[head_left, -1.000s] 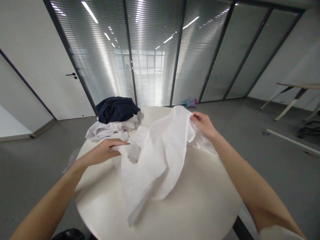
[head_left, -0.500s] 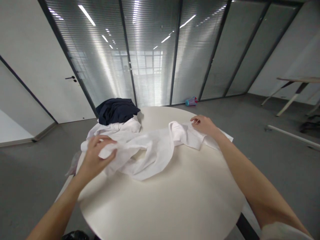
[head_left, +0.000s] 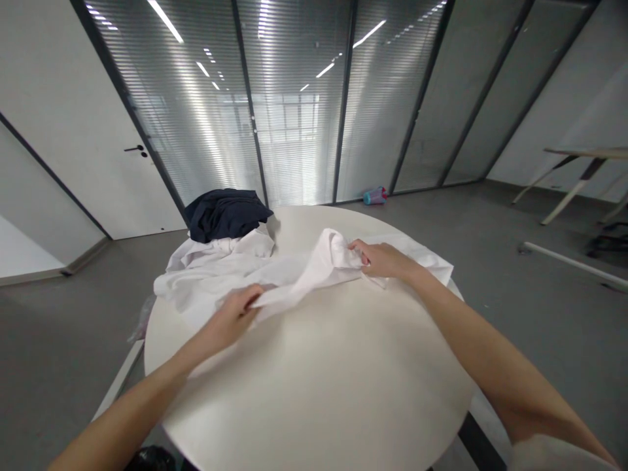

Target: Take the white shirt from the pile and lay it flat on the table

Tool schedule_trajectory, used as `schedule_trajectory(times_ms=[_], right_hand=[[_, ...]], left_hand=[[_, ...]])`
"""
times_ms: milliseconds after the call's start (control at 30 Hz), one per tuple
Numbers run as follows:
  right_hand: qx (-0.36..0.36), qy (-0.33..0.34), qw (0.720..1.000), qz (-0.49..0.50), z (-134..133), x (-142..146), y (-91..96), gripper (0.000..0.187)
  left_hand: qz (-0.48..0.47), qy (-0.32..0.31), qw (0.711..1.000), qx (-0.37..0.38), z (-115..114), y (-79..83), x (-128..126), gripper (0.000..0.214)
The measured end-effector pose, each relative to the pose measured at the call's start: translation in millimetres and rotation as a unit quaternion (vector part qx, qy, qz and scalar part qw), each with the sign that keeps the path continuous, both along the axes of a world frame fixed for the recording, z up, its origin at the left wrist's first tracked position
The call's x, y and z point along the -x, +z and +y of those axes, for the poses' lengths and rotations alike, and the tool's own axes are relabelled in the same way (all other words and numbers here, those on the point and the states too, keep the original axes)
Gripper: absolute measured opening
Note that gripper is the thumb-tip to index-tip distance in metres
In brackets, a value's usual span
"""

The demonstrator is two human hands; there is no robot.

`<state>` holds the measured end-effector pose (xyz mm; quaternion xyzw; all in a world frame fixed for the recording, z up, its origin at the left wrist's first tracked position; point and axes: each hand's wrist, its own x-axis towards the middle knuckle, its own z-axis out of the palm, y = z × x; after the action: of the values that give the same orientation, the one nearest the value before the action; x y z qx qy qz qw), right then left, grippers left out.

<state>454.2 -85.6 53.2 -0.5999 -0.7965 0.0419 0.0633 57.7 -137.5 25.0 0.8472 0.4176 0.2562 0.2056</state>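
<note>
Apparently mid-spread, the left hand (head_left: pixel 228 320) and right hand (head_left: pixel 385 260) are closed, pinching a twisted white cloth (head_left: pixel 307 275) on a round white table (head_left: pixel 314 405), the grip partly hidden in the folds; the next move calls for drawing it flat.

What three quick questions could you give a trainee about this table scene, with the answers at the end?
1. True or false: the left hand and the right hand are both holding the same white cloth.
2. What lies on the white cloth at the far side of the round white table? A: a red towel; B: a dark navy garment; C: a laptop.
3. Is the small pink and blue container on the table or on the floor?

Key: 1 true; 2 B; 3 on the floor.
</note>
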Motion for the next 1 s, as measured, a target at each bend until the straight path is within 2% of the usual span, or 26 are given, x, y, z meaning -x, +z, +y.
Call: schedule_trajectory(times_ms=[67,133,200,267,333,433,533,633,700,767,833,867,933,967,1000], right_hand=[[-0.055,-0.032,0.997,0.041,5.0,-4.8,3.3,0.035],[-0.135,-0.071,0.981,0.119,9.4,-11.5,7.2,0.023],[-0.226,-0.102,0.952,0.178,11.4,-18.9,11.3,0.022],[-0.294,-0.124,0.932,0.171,10.1,-25.1,15.3,0.025],[-0.307,-0.160,0.930,0.125,6.4,-28.5,18.7,0.028],[-0.240,-0.243,0.937,0.073,-0.6,-25.9,22.9,0.032],[-0.191,-0.265,0.944,0.046,-7.8,-16.1,28.3,0.034],[-0.202,-0.213,0.954,0.052,-17.2,-4.5,36.1,0.032],[-0.215,-0.180,0.957,0.076,-24.8,1.6,41.2,0.029],[-0.222,-0.159,0.956,0.108,-32.1,5.6,44.4,0.026],[-0.207,-0.142,0.955,0.161,-37.5,7.3,44.2,0.025],[-0.192,-0.131,0.953,0.196,-39.4,7.0,42.8,0.025],[-0.157,-0.097,0.943,0.279,-42.1,4.2,37.7,0.027],[-0.146,-0.076,0.933,0.321,-43.5,1.4,34.6,0.029],[-0.146,-0.055,0.921,0.356,-45.5,-2.2,31.5,0.030]], left_hand=[[-0.111,0.096,0.989,-0.007,18.6,11.0,19.4,0.026],[-0.185,0.202,0.961,-0.046,36.6,15.2,36.2,0.032],[-0.187,0.261,0.944,-0.081,50.0,12.3,47.5,0.034],[-0.146,0.280,0.943,-0.105,55.7,6.7,52.6,0.035],[-0.101,0.290,0.939,-0.153,52.1,4.4,51.6,0.037],[-0.033,0.307,0.908,-0.282,31.2,13.7,39.3,0.039],[0.005,0.259,0.884,-0.389,1.7,33.6,12.1,0.038],[0.049,0.117,0.888,-0.442,-21.3,49.6,-30.9,0.032],[0.110,0.038,0.897,-0.426,-26.1,53.5,-66.3,0.035],[0.159,0.018,0.911,-0.380,-19.7,52.8,-102.5,0.050],[0.171,0.028,0.933,-0.317,-3.2,50.7,-134.1,0.067],[0.165,0.032,0.943,-0.288,7.6,50.0,-146.6,0.067],[0.135,0.034,0.961,-0.237,30.4,49.7,-163.2,0.044],[0.114,0.035,0.971,-0.209,41.0,49.9,-167.1,0.026],[0.089,0.036,0.979,-0.179,50.3,50.1,-168.5,0.018]])
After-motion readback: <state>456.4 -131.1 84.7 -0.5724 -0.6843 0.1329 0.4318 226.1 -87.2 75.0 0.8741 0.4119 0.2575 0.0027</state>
